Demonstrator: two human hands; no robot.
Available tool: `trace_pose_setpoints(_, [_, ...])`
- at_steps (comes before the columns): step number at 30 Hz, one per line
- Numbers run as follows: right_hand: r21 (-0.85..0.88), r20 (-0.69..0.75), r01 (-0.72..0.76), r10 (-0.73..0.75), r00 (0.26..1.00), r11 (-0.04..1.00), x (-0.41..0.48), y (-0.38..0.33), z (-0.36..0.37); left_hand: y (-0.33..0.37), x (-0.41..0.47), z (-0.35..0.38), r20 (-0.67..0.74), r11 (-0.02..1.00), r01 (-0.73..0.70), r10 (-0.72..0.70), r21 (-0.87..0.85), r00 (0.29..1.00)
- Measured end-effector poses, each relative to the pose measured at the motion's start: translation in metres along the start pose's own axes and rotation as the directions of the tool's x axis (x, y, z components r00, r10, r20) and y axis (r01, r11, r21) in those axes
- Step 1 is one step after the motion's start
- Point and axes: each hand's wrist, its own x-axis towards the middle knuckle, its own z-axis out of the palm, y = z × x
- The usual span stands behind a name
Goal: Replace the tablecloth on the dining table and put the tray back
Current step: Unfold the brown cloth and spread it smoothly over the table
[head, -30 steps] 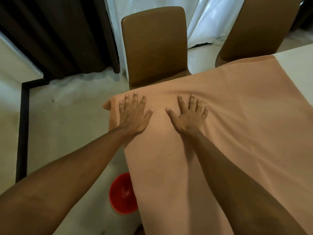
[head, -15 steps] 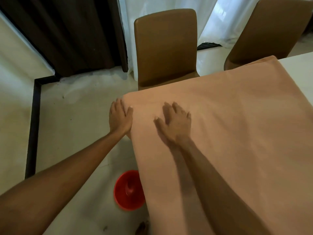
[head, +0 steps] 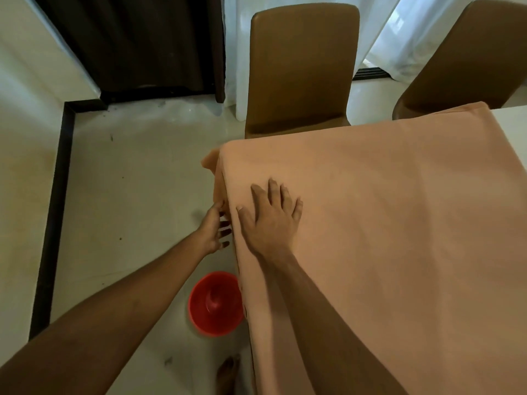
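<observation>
Head view: nearest to us, a bare foot (head: 228, 372) is showing on the floor (head: 128, 181) at the bottom edge, just beside the hanging side of the peach tablecloth (head: 385, 223). A little farther, a red bowl (head: 215, 303) is sitting on the floor close to the cloth's drop. Above it, we are pressing our right hand (head: 271, 220) flat on the cloth near the worktop's left edge, its grip spread apart and clamped on nothing. Our left hand (head: 212, 230) is reaching in at the hanging side just below that edge, fingers curled toward the fabric; we cannot tell whether its grip is pinching the cloth. The cloth is covering the near corner, with a small fold sticking out at the corner. At far right, a strip of bare white worktop (head: 510, 132) is showing. Beyond, two brown chairs (head: 302, 64) (head: 470, 61) are standing against white curtains (head: 382, 29).
</observation>
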Motion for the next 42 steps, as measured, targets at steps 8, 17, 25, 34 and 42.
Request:
trace_pose_setpoints(8, [0.028, -0.019, -0.018, 0.018, 1.000, 0.999, 0.000, 0.001, 0.003, -0.021, 0.028, -0.014, -0.006, 0.992, 0.119, -0.119, -0.034, 0.993])
trace_pose_setpoints(17, [0.031, -0.052, -0.024, 0.026, 0.998, 0.999, 0.000, 0.001, 0.007, -0.072, 0.028, 0.000, 0.040, 0.967, 0.057, -0.049, -0.249, 0.998])
trace_pose_setpoints(25, [0.015, -0.021, -0.026, 0.026, 0.999, 1.000, -0.002, -0.003, 0.001, -0.042, -0.018, -0.043, -0.328, 0.938, -0.282, 0.336, 0.201, 0.883])
trace_pose_setpoints(34, [0.709, 0.278, -0.153, -0.073, 0.958, 0.688, -0.021, 0.017, -0.071, 0.026, -0.137, -0.010, -0.267, 0.695, -0.648, 0.719, 0.311, 0.642])
trace_pose_setpoints(42, [0.725, 0.039, -0.001, -0.040, 0.998, 0.689, -0.186, 0.017, -0.092, 0.053, -0.218, 0.111, 0.131, 0.795, -0.607, 0.604, -0.023, 0.786])
